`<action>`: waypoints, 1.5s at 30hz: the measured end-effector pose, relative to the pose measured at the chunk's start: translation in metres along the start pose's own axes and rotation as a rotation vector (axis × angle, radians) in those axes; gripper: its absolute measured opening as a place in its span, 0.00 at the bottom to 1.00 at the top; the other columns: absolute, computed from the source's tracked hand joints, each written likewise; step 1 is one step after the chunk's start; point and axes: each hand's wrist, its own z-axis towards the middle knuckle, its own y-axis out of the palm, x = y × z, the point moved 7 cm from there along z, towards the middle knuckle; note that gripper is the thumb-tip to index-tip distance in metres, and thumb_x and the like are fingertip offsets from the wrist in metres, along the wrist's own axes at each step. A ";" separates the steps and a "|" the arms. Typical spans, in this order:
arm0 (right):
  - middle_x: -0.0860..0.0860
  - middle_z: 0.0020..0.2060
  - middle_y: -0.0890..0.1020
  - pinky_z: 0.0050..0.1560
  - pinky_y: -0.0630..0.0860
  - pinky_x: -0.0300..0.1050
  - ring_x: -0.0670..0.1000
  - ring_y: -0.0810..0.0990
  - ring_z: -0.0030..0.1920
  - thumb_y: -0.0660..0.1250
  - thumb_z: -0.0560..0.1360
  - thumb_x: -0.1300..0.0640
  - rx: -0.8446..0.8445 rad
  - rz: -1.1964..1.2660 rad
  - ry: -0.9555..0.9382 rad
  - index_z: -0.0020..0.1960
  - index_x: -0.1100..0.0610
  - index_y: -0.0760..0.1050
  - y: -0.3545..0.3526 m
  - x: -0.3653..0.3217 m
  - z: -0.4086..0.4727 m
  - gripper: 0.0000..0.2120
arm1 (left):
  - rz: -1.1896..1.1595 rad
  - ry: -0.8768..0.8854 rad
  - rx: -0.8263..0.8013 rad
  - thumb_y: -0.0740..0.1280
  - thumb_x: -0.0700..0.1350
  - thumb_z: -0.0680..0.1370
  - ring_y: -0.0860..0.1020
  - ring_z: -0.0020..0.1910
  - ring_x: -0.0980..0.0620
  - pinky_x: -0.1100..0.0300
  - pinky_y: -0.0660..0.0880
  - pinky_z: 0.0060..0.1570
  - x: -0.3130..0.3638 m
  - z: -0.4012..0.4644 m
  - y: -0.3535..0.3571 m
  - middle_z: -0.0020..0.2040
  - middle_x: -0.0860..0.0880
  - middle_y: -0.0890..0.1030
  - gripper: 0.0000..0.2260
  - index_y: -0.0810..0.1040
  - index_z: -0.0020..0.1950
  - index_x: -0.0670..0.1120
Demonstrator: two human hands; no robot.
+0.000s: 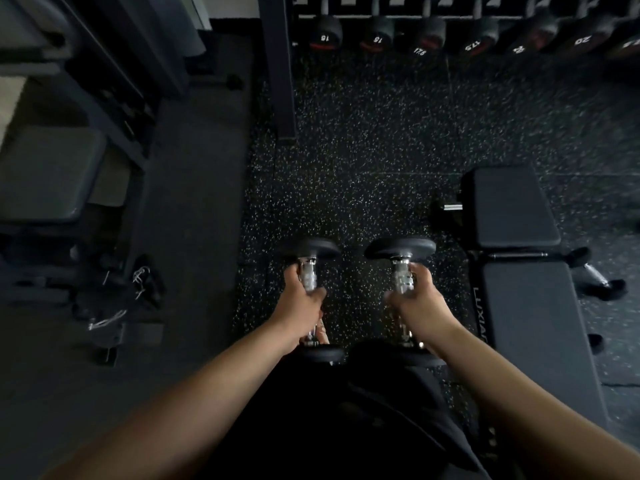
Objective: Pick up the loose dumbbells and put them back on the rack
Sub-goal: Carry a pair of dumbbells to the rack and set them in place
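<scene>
Left hand [299, 306] grip is closed around the chrome handle of the left dumbbell [313, 251]; right hand [420, 304] grip is likewise wrapped on the right dumbbell [400, 249]. Both are held side by side, low over the speckled floor [363, 150], heads pointing forward. Rack [450, 32] is seen ahead, well apart, with stored dumbbells marked 15 to 20. Wrists should be kept straight, and an empty matching slot confirmed before lowering. Bench [516, 209] at right is to be cleared.

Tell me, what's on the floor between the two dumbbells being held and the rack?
Nothing: in the head view, only bare speckled floor lies between the dumbbells and the rack.
</scene>
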 end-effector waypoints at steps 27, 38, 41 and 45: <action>0.54 0.50 0.81 0.40 0.77 0.51 0.53 0.81 0.41 0.64 0.78 0.53 0.003 0.060 -0.105 0.74 0.44 0.57 -0.236 -0.310 0.342 0.28 | -0.020 0.129 -0.048 0.65 0.42 0.82 0.78 0.38 0.51 0.56 0.79 0.40 0.412 0.311 0.070 0.50 0.47 0.77 0.23 0.58 0.72 0.54; 0.53 0.49 0.81 0.44 0.82 0.58 0.61 0.84 0.47 0.64 0.77 0.55 0.001 0.104 -0.070 0.72 0.44 0.58 -0.276 -0.423 0.466 0.27 | -0.053 0.166 -0.029 0.65 0.41 0.81 0.76 0.38 0.53 0.67 0.75 0.32 0.532 0.435 0.066 0.46 0.47 0.76 0.20 0.60 0.69 0.50; 0.53 0.48 0.81 0.44 0.82 0.58 0.59 0.84 0.46 0.64 0.77 0.55 0.016 0.103 -0.070 0.73 0.45 0.57 -0.284 -0.462 0.500 0.28 | -0.059 0.171 -0.051 0.64 0.42 0.82 0.76 0.39 0.55 0.71 0.74 0.30 0.569 0.471 0.057 0.47 0.48 0.76 0.21 0.59 0.70 0.51; 0.53 0.51 0.81 0.45 0.82 0.56 0.56 0.83 0.45 0.65 0.77 0.53 0.043 0.100 -0.079 0.72 0.43 0.57 -0.297 -0.513 0.549 0.28 | -0.097 0.160 -0.042 0.65 0.40 0.81 0.76 0.37 0.51 0.66 0.76 0.32 0.624 0.522 0.040 0.47 0.45 0.77 0.23 0.59 0.73 0.50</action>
